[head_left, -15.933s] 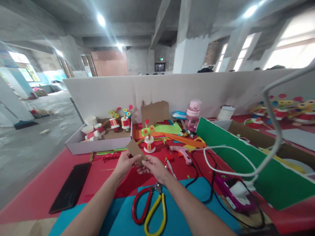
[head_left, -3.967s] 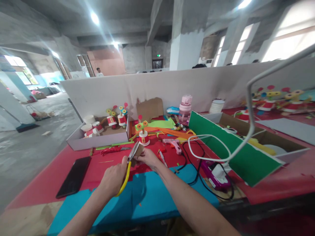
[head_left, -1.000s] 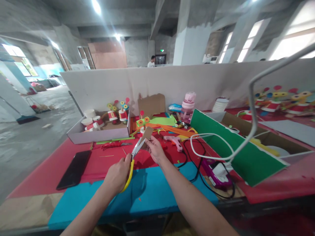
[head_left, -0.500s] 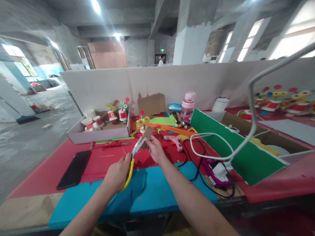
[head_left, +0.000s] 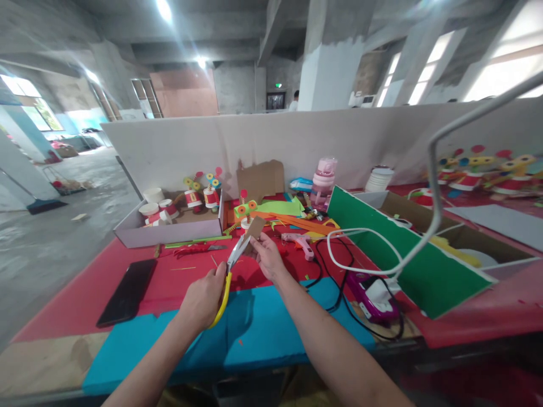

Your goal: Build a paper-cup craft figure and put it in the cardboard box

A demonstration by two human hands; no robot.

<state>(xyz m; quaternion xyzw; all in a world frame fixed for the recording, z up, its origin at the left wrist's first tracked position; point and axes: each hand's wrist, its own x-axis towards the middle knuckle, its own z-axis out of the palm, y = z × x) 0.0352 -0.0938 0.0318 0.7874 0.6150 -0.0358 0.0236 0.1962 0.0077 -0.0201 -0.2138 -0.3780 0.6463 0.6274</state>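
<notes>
My left hand (head_left: pixel 204 299) is closed round the yellow handles of a pair of scissors (head_left: pixel 233 259), whose blades point up and to the right. Between the fingers of my right hand (head_left: pixel 267 257) is a small piece of brown cardboard (head_left: pixel 254 227). The blade tips meet the cardboard's lower left edge; whether they have cut into it I cannot make out. Just behind stands a small figure with a green head and orange eyes (head_left: pixel 246 210), partly covered by the cardboard. Below both hands a blue sheet (head_left: pixel 254 339) covers the front of the red table.
A black phone (head_left: pixel 127 293) lies at the left, with red pliers (head_left: pixel 197 249) beyond it. To the right are a pink glue gun (head_left: pixel 300 244), a purple power strip (head_left: pixel 373 299) with cables, and a green-sided box (head_left: pixel 390 249). A white box (head_left: pixel 169 233) holds cups and figures.
Both hands, the scissors and the cardboard keep nearly the same place. The view has shifted very slightly. Far behind the partition, a person has moved to the right.
</notes>
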